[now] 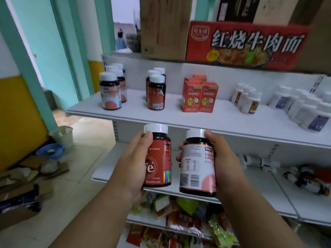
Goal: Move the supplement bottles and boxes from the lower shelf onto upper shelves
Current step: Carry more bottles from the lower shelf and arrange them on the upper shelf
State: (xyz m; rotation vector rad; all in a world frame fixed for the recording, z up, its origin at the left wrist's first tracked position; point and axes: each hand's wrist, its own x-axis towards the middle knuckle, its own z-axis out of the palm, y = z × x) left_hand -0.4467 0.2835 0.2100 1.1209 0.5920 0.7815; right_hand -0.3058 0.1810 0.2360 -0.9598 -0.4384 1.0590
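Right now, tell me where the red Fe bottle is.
In the head view the red Fe bottle sits left of centre, upright in the left hand, beside the pink-label bottle that the right hand holds.

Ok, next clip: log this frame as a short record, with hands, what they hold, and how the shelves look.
left hand: grips red-label bottle, upright
right hand: grips pink-label bottle, upright
upper shelf: sorted groups of bottles, plus orange boxes
lower shelf: white bottle lying down, jumbled bottles at right
matching groups: red-label trio; pink-label group
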